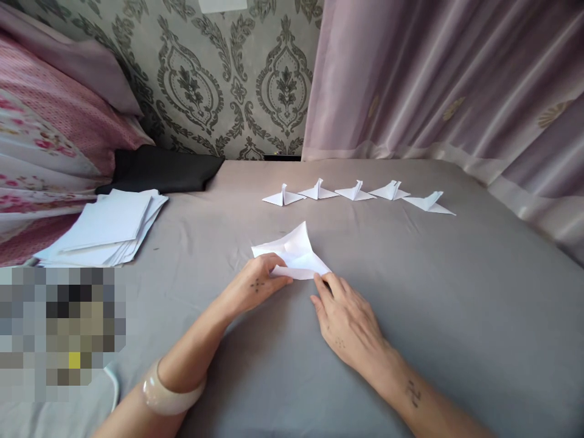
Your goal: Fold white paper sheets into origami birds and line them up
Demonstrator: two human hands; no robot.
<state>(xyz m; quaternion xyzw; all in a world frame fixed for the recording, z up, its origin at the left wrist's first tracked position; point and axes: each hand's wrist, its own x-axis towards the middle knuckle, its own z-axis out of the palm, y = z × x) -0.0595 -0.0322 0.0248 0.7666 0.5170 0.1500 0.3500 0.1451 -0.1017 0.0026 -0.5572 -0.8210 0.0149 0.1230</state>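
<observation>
A partly folded sheet of white paper [296, 252] lies in front of me, its creased flaps standing up at the edges. My left hand [260, 280] pinches its near left edge between thumb and fingers. At the near right corner, the fingers of my right hand [344, 313] are bent over the paper and press on it, with the thumb lower and a little apart. Beyond it stands a row of several folded white paper birds [319, 191], wings spread; the rightmost bird [429, 202] is turned at an angle.
A stack of white paper sheets [109, 222] lies at the left, near a folded black cloth [159, 170]. Grey cloth [456, 316] covers the surface. Pink curtains [401, 79] hang at the right; patterned wallpaper [237, 73] is behind. A blurred patch hides the lower left.
</observation>
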